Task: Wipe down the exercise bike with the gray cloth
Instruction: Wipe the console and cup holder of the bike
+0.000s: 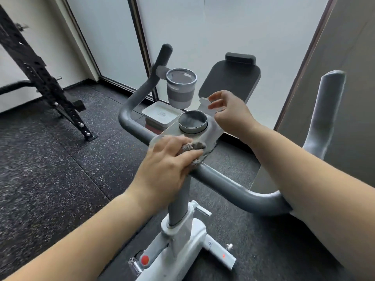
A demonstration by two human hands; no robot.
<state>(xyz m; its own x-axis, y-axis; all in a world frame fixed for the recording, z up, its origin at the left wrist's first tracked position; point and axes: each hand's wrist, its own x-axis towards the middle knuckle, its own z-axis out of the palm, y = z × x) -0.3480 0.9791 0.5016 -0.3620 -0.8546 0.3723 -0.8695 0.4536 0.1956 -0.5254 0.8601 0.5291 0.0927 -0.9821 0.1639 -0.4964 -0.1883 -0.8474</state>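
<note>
Nearest to the camera is the white lower frame (182, 246) of the exercise bike (223, 181), with a red knob (144, 260) on it, and the gray post (179, 201) goes up from this frame to the handlebar (233, 184). At the top of the post the left hand (166, 161) lies palm down on the gray cloth (192, 147). Its fingers are curled over the bunched cloth and press it on the near edge of the console plate (211, 130), where the plate meets the handlebar. Only a small part of the cloth shows beyond the fingertips. The handlebar has its long axis from left to right, across the direction of the arms, so I judge that the coming strokes will go sideways along it, and the left hand, which already has the cloth, is the nearer one for this. A little farther, the round dial (192, 121) stands on the plate just beyond the cloth. The right hand (229, 112) is at the far right edge of the plate; its fingers are apart and loosely bent and they hold nothing, though they may touch the plate to steady it. Behind are the cup holder (181, 87) and the dark tablet holder (231, 82). On the floor (40, 169) at far left stands a black rack (40, 72).
</note>
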